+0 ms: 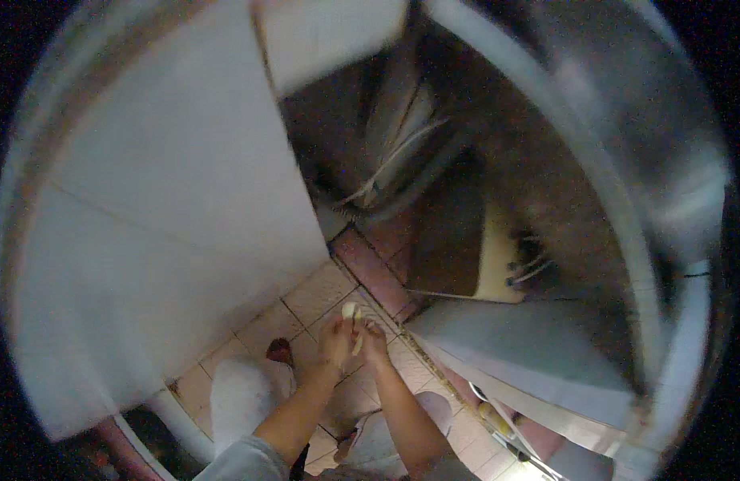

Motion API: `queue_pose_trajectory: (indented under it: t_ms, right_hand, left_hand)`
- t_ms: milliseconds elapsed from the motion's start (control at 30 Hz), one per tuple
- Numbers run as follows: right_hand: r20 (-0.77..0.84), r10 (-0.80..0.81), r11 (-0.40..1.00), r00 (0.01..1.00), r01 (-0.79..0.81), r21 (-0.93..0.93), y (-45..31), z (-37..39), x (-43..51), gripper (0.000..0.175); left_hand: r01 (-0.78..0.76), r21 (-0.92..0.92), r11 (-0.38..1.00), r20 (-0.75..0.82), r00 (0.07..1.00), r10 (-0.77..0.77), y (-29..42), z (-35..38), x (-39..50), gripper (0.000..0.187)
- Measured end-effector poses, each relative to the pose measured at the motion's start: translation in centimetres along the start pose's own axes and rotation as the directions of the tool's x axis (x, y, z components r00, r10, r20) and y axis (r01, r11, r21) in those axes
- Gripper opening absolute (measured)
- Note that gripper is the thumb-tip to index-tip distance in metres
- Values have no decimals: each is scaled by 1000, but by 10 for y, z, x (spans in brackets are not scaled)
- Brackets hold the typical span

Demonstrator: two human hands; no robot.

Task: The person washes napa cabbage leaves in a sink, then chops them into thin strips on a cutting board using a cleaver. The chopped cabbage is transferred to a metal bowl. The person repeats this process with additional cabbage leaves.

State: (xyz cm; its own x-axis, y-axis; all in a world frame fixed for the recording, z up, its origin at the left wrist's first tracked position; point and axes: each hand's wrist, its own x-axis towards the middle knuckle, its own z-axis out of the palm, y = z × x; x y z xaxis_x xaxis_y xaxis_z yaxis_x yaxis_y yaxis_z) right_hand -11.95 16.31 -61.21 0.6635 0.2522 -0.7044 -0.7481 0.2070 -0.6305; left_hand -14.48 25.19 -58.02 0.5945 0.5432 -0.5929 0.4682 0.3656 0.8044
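My left hand (338,338) and my right hand (374,338) are close together in front of me, low in the picture's middle. Between them is a small pale-yellow object (349,310), whose top sticks out above my left fingers. My left hand grips it, and the fingers of my right hand close on its other side. A narrow pale strip (358,345) shows lower down between the palms; whether it belongs to the same object I cannot tell. Fingers hide most of it, and the picture is too blurred to name it.
A large white panel (183,180) fills the left side. Beneath my hands lies a tiled floor (322,282), meeting a reddish raised strip (370,270). Right of it stands a brown board (448,240) with a cream edge. A yellow item (495,418) lies low at the right.
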Motion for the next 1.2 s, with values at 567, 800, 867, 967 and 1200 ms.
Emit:
queue_pose_trajectory:
  t_ms: [567,800,867,967,1200]
  right_hand:
    - [214,-65,994,975,44,101,-422,158,-443,31]
    - [18,-232,905,973,222,-364,-543,118,-308,24]
    - [6,-335,712,942,257,-653,-547,114,-243,26]
    - [77,-447,425,891,287,-858,-541,109,-171,28]
    - [128,-478,-35,869,126,-991,-531,91,-116,27]
  left_hand:
    - [23,-112,993,626,778,53,493,-33,-295,19]
    - [247,-270,931,576,816,-49,555,114,-203,16]
    - [318,-221,922,561,815,-146,535,148,-159,17]
    - [469,-194,862,395,841,-369,496,196,-100,20]
    - [193,288,938,-119,979,-165,451,238,-65,28]
